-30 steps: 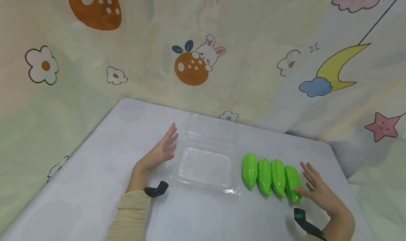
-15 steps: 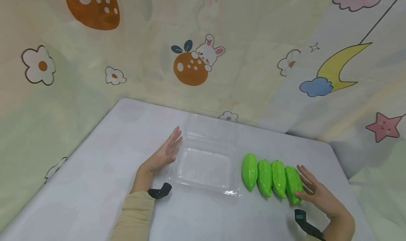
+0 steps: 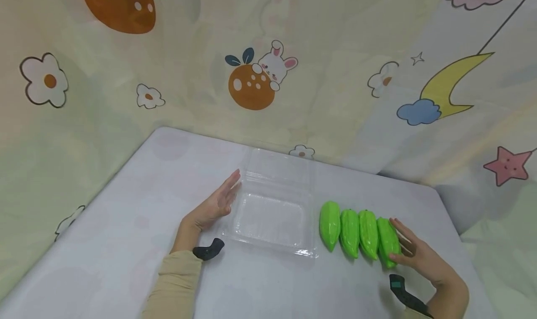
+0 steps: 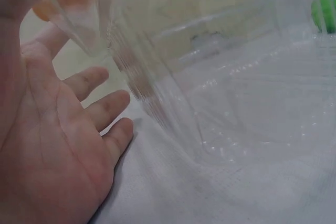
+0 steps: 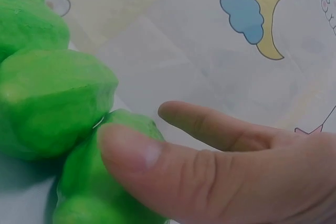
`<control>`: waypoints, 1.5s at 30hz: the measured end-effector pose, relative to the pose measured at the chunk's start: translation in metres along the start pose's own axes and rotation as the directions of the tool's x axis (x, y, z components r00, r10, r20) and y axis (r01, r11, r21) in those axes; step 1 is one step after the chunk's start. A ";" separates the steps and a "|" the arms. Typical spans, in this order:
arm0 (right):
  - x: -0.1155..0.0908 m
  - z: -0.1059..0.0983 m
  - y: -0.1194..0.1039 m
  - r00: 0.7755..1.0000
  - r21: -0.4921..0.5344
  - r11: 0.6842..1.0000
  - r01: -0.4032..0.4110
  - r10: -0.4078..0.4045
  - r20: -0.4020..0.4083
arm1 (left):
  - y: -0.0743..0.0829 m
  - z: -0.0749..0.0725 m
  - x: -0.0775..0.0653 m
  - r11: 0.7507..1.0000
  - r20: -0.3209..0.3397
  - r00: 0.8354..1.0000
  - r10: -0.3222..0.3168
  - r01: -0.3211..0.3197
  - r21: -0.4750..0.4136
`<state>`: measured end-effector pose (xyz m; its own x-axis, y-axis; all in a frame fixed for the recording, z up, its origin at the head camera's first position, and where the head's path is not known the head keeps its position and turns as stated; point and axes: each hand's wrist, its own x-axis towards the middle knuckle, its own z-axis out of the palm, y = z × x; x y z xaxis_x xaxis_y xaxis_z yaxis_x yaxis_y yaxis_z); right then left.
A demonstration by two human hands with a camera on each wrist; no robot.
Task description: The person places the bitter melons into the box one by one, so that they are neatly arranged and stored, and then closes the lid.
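Observation:
A clear plastic clamshell box (image 3: 270, 218) lies unfolded on the table, its lid (image 3: 278, 167) toward the back. My left hand (image 3: 214, 206) is at the box's left side with its fingers loosely extended; in the left wrist view the palm (image 4: 58, 129) faces the clear wall, and I cannot tell if it touches. Several glossy green ridged fruits with pointed ends stand in a row right of the box, the leftmost fruit (image 3: 330, 225) nearest to it. My right hand (image 3: 419, 253) is at the rightmost fruit (image 3: 387, 239); its thumb (image 5: 136, 156) overlaps that fruit and the fingers stay extended.
The white table (image 3: 235, 286) ends at a back edge against a printed curtain (image 3: 335, 76). Dark camera mounts sit on both wrists, the left mount (image 3: 209, 250) and the right mount (image 3: 404, 293).
My left hand has moved right, closer to the box's left side. My right hand has shifted slightly left toward the rightmost fruit. Box and fruits stay in place; the head view tilts slightly.

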<state>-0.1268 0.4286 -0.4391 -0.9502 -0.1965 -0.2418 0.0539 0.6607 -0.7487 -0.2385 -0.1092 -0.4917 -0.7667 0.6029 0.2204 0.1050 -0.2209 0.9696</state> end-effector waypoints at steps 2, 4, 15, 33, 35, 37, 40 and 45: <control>0.001 0.000 -0.001 1.000 0.004 1.000 -0.012 0.012 0.008 | -0.001 -0.001 0.000 1.000 0.006 1.000 -0.007 0.006 0.013; 0.001 -0.001 -0.002 1.000 0.004 1.000 -0.016 0.015 0.019 | -0.001 -0.002 -0.001 1.000 0.017 1.000 -0.012 0.012 0.017; 0.002 0.000 -0.002 0.998 0.011 1.000 -0.018 0.018 0.061 | -0.001 -0.003 -0.002 0.999 0.068 0.997 -0.037 0.039 -0.037; 0.003 0.000 -0.007 0.993 0.007 0.996 -0.090 0.089 0.077 | 0.003 -0.001 -0.002 0.997 0.051 0.996 -0.073 0.072 0.018; 0.004 0.000 -0.008 0.991 0.008 0.994 -0.109 0.108 0.082 | 0.004 -0.001 -0.002 0.997 0.050 0.996 -0.074 0.073 0.019; 0.005 0.000 -0.010 0.989 0.003 0.992 -0.123 0.123 0.086 | 0.004 -0.001 -0.002 0.997 0.051 0.996 -0.075 0.074 0.017; 0.005 -0.001 -0.012 0.984 -0.010 0.988 -0.151 0.151 0.094 | 0.005 0.000 -0.002 0.997 0.051 0.996 -0.076 0.075 0.017; 0.007 -0.002 -0.018 0.977 -0.051 0.981 -0.187 0.191 0.098 | 0.005 -0.001 -0.002 0.997 0.054 0.996 -0.077 0.076 0.016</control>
<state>-0.1348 0.4169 -0.4261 -0.8877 -0.1366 -0.4398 0.2148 0.7218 -0.6579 -0.2369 -0.1119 -0.4878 -0.7374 0.6584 0.1504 0.0565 -0.1618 0.9852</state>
